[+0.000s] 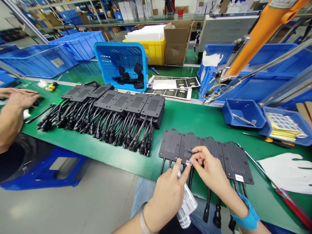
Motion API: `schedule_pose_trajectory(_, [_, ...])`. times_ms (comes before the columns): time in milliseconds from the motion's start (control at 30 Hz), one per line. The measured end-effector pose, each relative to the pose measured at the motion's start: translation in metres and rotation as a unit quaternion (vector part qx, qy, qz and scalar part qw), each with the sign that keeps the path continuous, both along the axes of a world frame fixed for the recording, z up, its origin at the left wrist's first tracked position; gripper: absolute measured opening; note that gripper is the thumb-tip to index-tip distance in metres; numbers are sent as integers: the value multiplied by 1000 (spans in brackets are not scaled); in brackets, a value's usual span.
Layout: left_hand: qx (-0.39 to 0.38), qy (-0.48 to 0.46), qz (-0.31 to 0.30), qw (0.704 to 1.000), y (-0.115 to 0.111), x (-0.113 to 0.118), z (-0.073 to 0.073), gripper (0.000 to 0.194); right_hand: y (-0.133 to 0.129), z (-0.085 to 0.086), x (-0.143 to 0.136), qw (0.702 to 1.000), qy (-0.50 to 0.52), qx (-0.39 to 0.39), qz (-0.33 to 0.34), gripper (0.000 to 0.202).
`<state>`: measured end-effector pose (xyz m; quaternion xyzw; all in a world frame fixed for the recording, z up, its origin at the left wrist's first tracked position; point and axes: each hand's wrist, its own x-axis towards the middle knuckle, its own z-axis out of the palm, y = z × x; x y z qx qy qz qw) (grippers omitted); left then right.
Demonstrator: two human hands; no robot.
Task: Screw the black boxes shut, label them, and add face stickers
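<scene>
Four-sided flat black boxes with ribbed tops lie in a row before me, cables toward my lap. On the second black box [190,143] a small white label [188,162] sits at the near edge. My left hand [168,191] has two fingertips at that edge, one touching the label, and grips a sheet of white labels [188,203] beneath it. My right hand [207,165] is closed in a pinch just right of the label; a small dark tip shows by its fingers, its kind unclear. The rightmost black box [237,162] bears a white label [239,178] too.
Stacked black boxes with cables [117,104] fill the left middle. Behind stand a blue basket [97,65] and printed sticker sheets [170,85]. To the right are a screwdriver [290,201], a white glove [287,172] and small blue bins [230,112]. Another person's hands [20,97] work at far left.
</scene>
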<state>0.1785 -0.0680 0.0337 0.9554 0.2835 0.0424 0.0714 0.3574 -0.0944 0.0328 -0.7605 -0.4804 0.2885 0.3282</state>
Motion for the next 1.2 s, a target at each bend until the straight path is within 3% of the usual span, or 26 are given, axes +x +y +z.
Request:
schedule_pose_trajectory(133, [-6, 24, 5, 1000, 0, 1, 3, 70, -3, 3, 3, 1000, 2, 24, 15, 29])
schedule_pose_trajectory(300, [-34, 45, 10, 998, 1, 3, 7, 72, -9, 11, 11, 997, -29, 71, -18, 27])
schedule_pose_trajectory(500, [-30, 83, 22, 996, 1, 14, 11, 75, -3, 24, 13, 996, 18, 85, -15, 26])
schedule_pose_trajectory(667, [-115, -19, 47, 992, 9, -3, 14, 66, 11, 29, 5, 996, 15, 92, 16, 21])
schedule_pose_trajectory(800, [-163, -117, 115, 973, 20, -33, 17, 61, 25, 23, -8, 995, 33, 78, 49, 21])
schedule_pose_trajectory(900, [-144, -100, 151, 973, 25, -48, 17, 57, 36, 13, -21, 996, 29, 66, 52, 20])
schedule_pose_trajectory(1200, [-98, -1, 112, 989, 26, -49, 12, 61, 46, -4, -43, 994, -63, 60, 70, 19])
